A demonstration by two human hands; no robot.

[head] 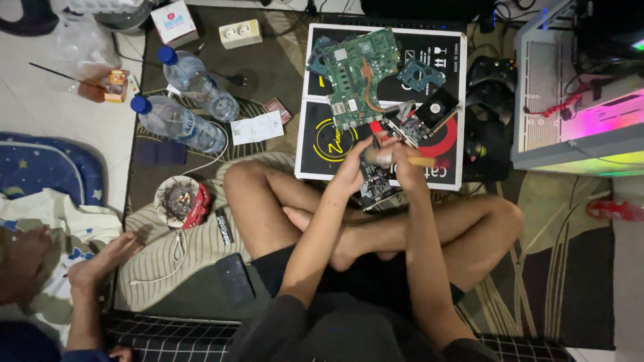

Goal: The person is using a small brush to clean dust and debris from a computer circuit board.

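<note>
Just above centre of the frame, the left hand (352,171) closes its grip on a dark circuit card (376,182), holding it up over the crossed legs so its face meets the camera. The right hand (402,161) pinches a brush with a pale handle (419,161) against the card's upper edge. Behind them a black flat box (322,144) carries a green motherboard (359,74) and smaller boards. Two water bottles (188,104) lie at upper left; a lit computer case (577,114) crowds the right edge. Open floor remains lower right.
</note>
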